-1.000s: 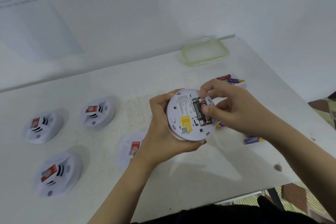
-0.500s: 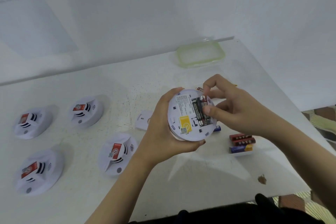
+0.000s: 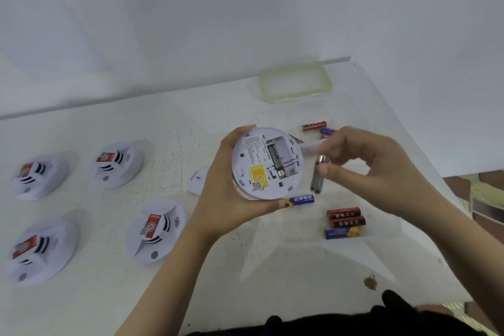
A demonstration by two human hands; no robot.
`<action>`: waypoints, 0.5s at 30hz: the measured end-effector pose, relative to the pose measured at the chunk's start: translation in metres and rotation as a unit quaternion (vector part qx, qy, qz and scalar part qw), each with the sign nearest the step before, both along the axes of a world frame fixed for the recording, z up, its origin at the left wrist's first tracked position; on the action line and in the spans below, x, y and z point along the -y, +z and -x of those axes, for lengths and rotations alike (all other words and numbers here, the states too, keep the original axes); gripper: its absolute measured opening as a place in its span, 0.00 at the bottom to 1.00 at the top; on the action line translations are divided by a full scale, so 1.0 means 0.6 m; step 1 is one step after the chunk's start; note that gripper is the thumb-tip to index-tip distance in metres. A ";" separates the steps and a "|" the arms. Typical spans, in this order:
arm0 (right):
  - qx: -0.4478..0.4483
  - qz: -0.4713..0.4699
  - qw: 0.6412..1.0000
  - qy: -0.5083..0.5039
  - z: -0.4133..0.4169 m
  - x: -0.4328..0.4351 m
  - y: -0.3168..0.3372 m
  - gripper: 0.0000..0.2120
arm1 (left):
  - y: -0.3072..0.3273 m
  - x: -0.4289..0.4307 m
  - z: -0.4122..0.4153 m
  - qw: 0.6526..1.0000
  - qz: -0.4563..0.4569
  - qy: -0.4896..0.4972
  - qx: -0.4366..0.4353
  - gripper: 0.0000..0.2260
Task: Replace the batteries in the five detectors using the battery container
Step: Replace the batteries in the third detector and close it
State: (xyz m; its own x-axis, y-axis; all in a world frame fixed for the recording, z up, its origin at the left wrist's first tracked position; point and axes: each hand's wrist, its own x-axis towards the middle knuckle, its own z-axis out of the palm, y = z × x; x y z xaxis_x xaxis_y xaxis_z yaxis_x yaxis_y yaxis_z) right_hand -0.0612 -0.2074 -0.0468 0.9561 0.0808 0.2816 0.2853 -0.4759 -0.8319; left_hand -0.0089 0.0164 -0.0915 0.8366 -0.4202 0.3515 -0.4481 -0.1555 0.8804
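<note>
My left hand (image 3: 226,188) holds a white round detector (image 3: 266,162) above the table, its back facing me and its battery bay open. One dark battery (image 3: 276,161) lies in the bay; the slot beside it is empty. My right hand (image 3: 365,169) is just right of the detector and pinches a dark battery (image 3: 317,176) upright between thumb and fingers. Several more detectors (image 3: 154,229) rest face up on the left of the table. Loose red and blue batteries (image 3: 344,222) lie on the table under and beyond my right hand.
A clear container lid with a green rim (image 3: 296,82) lies at the back of the white table (image 3: 191,123). A small white battery cover (image 3: 198,180) lies beside my left wrist. The table's right edge (image 3: 447,185) drops off to a patterned floor.
My right hand has pulled a dark battery out of the detector's bay and moved it to the right, clear of the detector. The left hand keeps holding the detector.
</note>
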 end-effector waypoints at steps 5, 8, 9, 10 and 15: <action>-0.076 0.184 0.976 0.084 0.007 0.022 -0.023 0.04 | 0.002 0.000 0.005 0.999 -0.040 -0.007 0.010 0.43; -0.019 0.223 0.973 0.055 0.003 0.019 -0.020 0.18 | 0.001 0.003 0.010 0.999 -0.051 -0.010 -0.005 0.43; -0.001 0.233 0.971 0.047 0.000 0.018 -0.017 0.24 | 0.001 0.004 0.012 0.998 -0.055 -0.008 -0.007 0.43; 0.013 0.244 0.969 0.047 -0.003 0.016 -0.013 0.28 | 0.002 0.005 0.013 0.998 -0.062 -0.005 -0.007 0.43; 0.035 0.305 0.947 0.092 -0.023 0.003 -0.002 0.32 | 0.010 0.011 0.014 0.996 -0.088 0.006 -0.008 0.45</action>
State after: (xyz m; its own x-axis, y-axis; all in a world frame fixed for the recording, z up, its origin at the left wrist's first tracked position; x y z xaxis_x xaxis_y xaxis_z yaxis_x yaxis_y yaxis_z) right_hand -0.0476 -0.2095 -0.0478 0.8911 0.4116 0.1912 0.4537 -0.7988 -0.3950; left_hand -0.0172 0.0099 -0.0856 0.8472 -0.4638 0.2590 -0.4306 -0.3142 0.8461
